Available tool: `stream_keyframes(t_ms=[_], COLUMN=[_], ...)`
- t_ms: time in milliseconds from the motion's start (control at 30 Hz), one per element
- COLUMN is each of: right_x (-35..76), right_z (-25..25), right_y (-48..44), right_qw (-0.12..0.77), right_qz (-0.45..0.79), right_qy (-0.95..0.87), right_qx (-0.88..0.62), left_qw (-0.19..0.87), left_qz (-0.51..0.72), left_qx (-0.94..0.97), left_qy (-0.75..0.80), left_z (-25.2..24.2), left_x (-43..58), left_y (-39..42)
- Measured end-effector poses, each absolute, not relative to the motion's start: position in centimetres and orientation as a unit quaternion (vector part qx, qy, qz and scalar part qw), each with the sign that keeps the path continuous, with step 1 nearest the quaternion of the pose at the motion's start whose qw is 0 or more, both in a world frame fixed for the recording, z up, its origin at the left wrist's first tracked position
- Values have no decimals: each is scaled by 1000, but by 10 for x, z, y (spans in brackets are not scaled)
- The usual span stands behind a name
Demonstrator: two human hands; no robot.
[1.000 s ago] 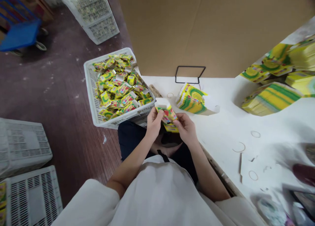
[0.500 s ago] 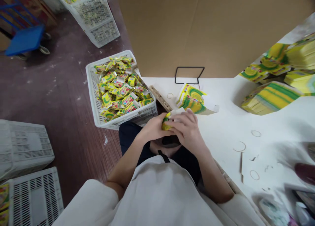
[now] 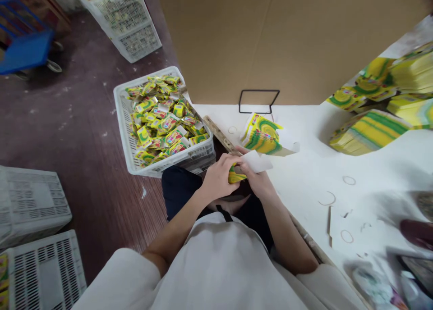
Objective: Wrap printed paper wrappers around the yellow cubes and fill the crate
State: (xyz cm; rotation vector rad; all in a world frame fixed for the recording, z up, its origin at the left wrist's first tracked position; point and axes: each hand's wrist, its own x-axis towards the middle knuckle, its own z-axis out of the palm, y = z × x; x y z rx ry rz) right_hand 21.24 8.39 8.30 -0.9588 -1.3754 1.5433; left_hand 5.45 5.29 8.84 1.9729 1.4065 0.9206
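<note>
Both hands meet above my lap at the table's edge, around a small yellow-green carton (image 3: 237, 175) with a white flap standing out. My left hand (image 3: 220, 175) wraps the carton from the left. At its open end, my right hand (image 3: 259, 179) grips the carton by the white flap (image 3: 257, 161); some of its fingers are hidden behind. Just beyond, a stack of flat yellow-green cartons (image 3: 261, 134) leans on the white table (image 3: 304, 175). Left of my hands stands a white crate (image 3: 123, 134) filled with small yellow-green cartons (image 3: 169, 123).
A large cardboard sheet (image 3: 264, 44) rises behind a black wire stand (image 3: 259, 102). Bundled flat cartons (image 3: 370, 132) lie at the right, with rubber bands (image 3: 348, 180) nearby. White crates (image 3: 34, 197) stand on the floor at left; a blue trolley (image 3: 25, 51) is farther back.
The carton has turned in my hands, and its white flap now sticks out to the right. My right hand has shifted from over the carton to its right side.
</note>
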Motion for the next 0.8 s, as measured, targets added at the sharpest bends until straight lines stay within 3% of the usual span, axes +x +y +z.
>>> stream_keyframes(t_ms=[133,300,367,633,800], right_x=[214,216,219,236,240], right_z=[85,77,74,84,87], right_y=[76,79,83,95,96], right_qw=[372,416,412,242,238], right_qz=[482,362,353,393,404], right_qy=[-703,-737,-740,-822,-818], right_qx=[-367,-392,-398,-334,-332], left_qw=[316,224,208,286,263], left_qz=[340,384,355,255,210], left_qx=[707,678,673,721,749], left_qy=[534,585,615,578,570], left_z=[75,70,76,90,97], left_x=[53,54,50,25,30], left_y=[58,60,59,58,62])
